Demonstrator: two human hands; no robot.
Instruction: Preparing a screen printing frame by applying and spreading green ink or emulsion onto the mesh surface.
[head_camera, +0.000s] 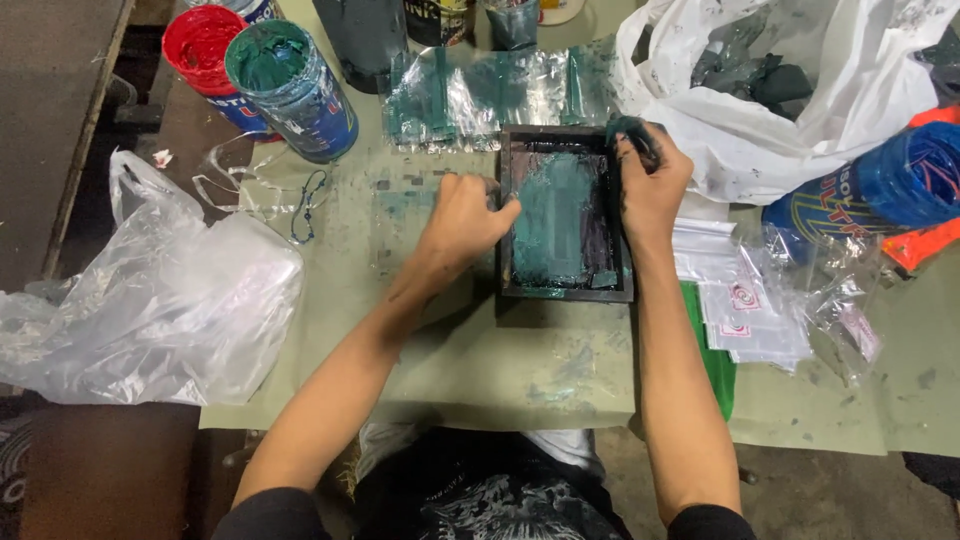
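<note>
A small dark-framed printing screen (566, 292) lies flat on the green table cover, its mesh smeared with teal ink. My left hand (462, 220) rests on the frame's left edge, thumb on the wood, holding it down. At the frame's upper right corner my right hand (650, 180) is closed on a dark, ink-stained wad or squeegee (628, 130). A sheet of clear plastic film (500, 95) stained with teal ink lies just beyond the frame.
Open tubs of teal ink (290, 85) and red ink (205, 50) stand at the back left. A crumpled clear bag (160, 300) lies left; a white bag (790, 100) with dark rags lies back right. Small clear printed pouches (750, 310) and a blue tub (880, 195) sit right.
</note>
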